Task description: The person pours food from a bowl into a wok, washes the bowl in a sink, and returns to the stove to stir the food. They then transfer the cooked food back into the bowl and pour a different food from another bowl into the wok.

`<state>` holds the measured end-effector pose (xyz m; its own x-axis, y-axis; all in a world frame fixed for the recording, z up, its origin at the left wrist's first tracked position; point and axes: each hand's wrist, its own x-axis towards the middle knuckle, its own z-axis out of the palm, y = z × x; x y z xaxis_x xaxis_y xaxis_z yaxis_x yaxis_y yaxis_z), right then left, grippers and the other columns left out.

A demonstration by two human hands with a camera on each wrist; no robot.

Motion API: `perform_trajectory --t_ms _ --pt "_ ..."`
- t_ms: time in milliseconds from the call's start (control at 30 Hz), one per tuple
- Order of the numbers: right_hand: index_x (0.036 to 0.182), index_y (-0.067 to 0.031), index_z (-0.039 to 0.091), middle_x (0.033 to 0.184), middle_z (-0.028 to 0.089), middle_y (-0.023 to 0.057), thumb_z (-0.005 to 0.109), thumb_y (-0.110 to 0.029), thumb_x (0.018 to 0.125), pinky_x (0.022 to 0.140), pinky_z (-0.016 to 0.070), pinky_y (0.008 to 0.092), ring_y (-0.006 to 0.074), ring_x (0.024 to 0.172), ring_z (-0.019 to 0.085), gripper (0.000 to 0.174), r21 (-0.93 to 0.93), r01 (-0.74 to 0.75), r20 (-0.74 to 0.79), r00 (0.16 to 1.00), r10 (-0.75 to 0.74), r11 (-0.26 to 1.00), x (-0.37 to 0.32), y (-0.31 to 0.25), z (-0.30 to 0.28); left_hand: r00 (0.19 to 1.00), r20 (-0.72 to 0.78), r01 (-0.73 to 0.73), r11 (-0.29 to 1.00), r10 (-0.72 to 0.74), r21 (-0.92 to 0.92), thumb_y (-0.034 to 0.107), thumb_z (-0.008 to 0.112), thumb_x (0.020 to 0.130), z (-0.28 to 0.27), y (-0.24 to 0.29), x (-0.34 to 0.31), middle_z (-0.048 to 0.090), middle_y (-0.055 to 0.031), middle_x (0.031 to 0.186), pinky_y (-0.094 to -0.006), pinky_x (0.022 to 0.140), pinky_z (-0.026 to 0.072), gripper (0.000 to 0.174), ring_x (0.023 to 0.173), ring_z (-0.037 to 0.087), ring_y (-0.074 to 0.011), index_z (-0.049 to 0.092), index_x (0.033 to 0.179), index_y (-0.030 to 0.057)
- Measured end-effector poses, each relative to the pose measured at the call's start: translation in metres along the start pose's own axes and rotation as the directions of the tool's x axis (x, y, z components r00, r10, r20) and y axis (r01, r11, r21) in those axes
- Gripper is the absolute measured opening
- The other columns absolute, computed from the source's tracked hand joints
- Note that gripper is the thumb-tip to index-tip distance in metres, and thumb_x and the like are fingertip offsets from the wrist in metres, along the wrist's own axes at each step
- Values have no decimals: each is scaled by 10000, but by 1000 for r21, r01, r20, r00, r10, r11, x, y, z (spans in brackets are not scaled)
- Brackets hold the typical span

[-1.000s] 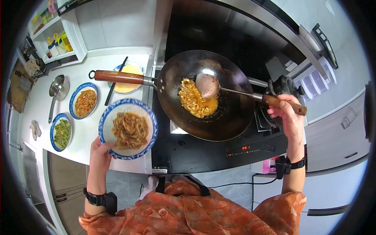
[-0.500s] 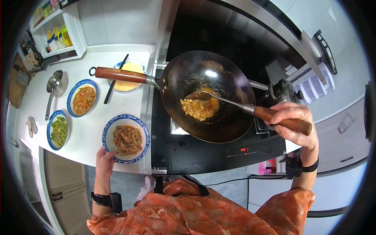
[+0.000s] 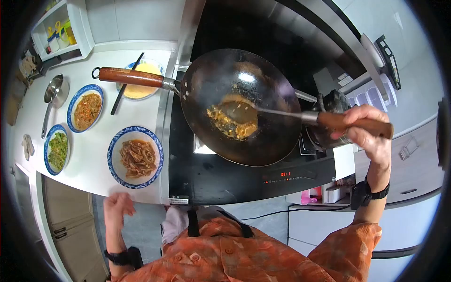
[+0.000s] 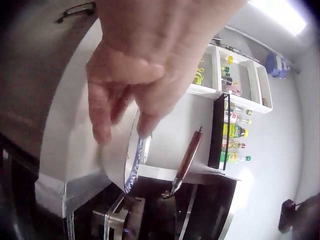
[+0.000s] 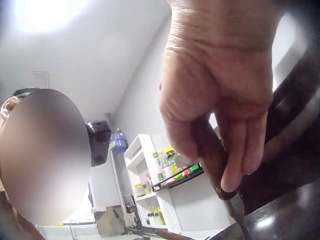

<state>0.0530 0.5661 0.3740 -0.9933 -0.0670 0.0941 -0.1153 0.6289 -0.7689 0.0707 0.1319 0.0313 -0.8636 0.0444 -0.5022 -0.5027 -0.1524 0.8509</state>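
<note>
My right hand (image 3: pixel 371 131) grips the wooden handle of a ladle (image 3: pixel 329 120), also in the right wrist view, where the fingers wrap the handle (image 5: pixel 212 152). The ladle's bowl lies blurred in the wok (image 3: pixel 263 148), among yellow-brown pieces of food (image 3: pixel 230 129). Off the counter's front edge hangs my left hand (image 3: pixel 118 209), fingers loosely bent and holding nothing, just below a blue-rimmed bowl of brown strips (image 3: pixel 137 158). The left wrist view has the hand (image 4: pixel 135 85) with fingers apart, near the bowl's wall (image 4: pixel 119 155).
The wok's wooden handle (image 3: pixel 127 76) reaches left over a bowl of yellow liquid (image 3: pixel 141 84) with black chopsticks (image 3: pixel 127 84) across it. Farther left are a reddish-brown dish (image 3: pixel 87 110), a green dish (image 3: pixel 58 150), a metal scoop (image 3: pixel 54 89) and a cloth (image 3: pixel 28 146). A lidded pot (image 3: pixel 334 103) stands right.
My left hand has set the bowl of brown strips on the counter, let go and drawn back toward the body. The ladle has dipped into the food, and steam shows above the wok.
</note>
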Motion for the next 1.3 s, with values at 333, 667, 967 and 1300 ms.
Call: perform_trajectory --t_ms 333,667,967,1300 --pt "999 -10 553 893 616 161 597 -129 825 600 526 254 209 684 646 215 10 7 -331 944 -3 1000 19 57 -38 597 735 453 891 -321 20 183 590 845 139 -197 29 581 -137 1056 -308 723 500 361 869 591 -189 518 1143 -7" --pt "991 2 550 911 605 168 646 -171 798 619 532 279 229 724 650 276 27 36 -295 955 -26 999 13 75 -24 220 961 697 716 -167 -35 269 491 887 228 -233 64 562 -141 1092 -328 758 494 323 904 589 -230 525 1110 39" --pt "972 10 560 942 570 117 650 -97 793 696 526 283 240 788 642 228 -20 112 -146 983 -114 994 1 78 -11 336 847 716 696 -413 56 333 435 915 246 -264 53 581 -142 1017 -296 701 487 336 856 596 -224 545 1042 42" --pt "1001 -7 529 809 621 139 583 -292 838 528 506 249 173 600 630 333 -78 -106 -365 928 71 991 10 63 -61 484 671 255 824 -562 506 380 666 760 183 -174 30 619 -51 788 -250 565 463 411 683 592 -120 609 976 35"
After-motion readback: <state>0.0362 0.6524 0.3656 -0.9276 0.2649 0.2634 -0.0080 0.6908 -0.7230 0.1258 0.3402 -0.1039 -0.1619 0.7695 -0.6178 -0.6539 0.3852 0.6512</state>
